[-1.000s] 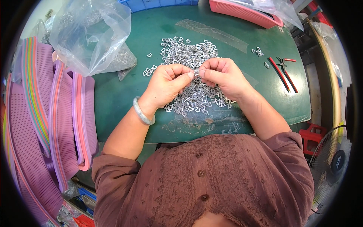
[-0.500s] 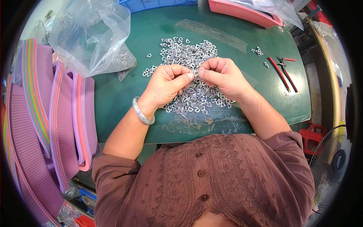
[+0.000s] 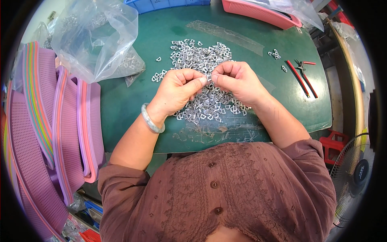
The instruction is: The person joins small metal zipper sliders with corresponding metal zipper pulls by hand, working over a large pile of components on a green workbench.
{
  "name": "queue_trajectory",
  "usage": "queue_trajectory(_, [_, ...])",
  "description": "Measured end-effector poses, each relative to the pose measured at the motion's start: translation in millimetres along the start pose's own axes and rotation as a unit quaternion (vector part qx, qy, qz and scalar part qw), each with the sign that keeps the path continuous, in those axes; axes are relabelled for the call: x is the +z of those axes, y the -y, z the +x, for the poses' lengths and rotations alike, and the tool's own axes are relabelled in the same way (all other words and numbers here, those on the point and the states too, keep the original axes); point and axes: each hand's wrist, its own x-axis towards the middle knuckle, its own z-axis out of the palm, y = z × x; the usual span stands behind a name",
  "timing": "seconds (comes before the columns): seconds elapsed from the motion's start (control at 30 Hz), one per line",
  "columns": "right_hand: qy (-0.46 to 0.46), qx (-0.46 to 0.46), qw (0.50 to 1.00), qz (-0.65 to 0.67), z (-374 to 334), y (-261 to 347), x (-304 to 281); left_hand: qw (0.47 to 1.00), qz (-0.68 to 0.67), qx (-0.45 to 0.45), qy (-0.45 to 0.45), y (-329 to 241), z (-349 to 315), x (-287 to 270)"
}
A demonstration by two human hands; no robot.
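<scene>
A heap of small silvery metal pieces, shaped like little open frames (image 3: 201, 56), spreads over the green tabletop (image 3: 133, 109). Above its middle, my left hand (image 3: 179, 86) and my right hand (image 3: 238, 82) meet almost fingertip to fingertip. Each has thumb and forefinger pinched together. Between them a small metal piece (image 3: 209, 77) shows, gripped at its two sides; the fingertips cover most of it. A pale bangle circles my left wrist.
At the right lie red-handled cutting pliers (image 3: 305, 70), a thin red stick tool (image 3: 297, 78) and several loose metal pieces (image 3: 275, 54). A clear plastic bag (image 3: 96, 44) stands back left, beside stacked purple baskets (image 3: 72, 129). Blue (image 3: 167, 5) and pink (image 3: 258, 14) trays line the far edge.
</scene>
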Motion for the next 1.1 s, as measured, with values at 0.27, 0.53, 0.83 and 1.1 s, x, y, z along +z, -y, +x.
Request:
queue_trajectory(0.27, [-0.004, -0.002, 1.000, 0.001, -1.2, 2.9, 1.7, 1.000, -0.001, 0.010, 0.004, 0.5, -0.3, -0.2])
queue_trajectory(0.53, [-0.002, -0.009, 1.000, -0.030, -1.3, 0.0, -0.5, 1.000, 0.005, 0.020, 0.001, 0.3, -0.2, 2.1])
queue_trajectory(0.83, [0.003, -0.025, 0.999, -0.046, -1.7, 0.1, 0.3, 0.999, 0.025, 0.026, 0.016, -1.1, -0.4, 0.8])
queue_trajectory(1.1, [0.005, -0.036, 0.997, -0.070, -3.6, 6.5, 0.0, 1.000, 0.013, 0.012, -0.002, -1.7, -0.7, 3.3])
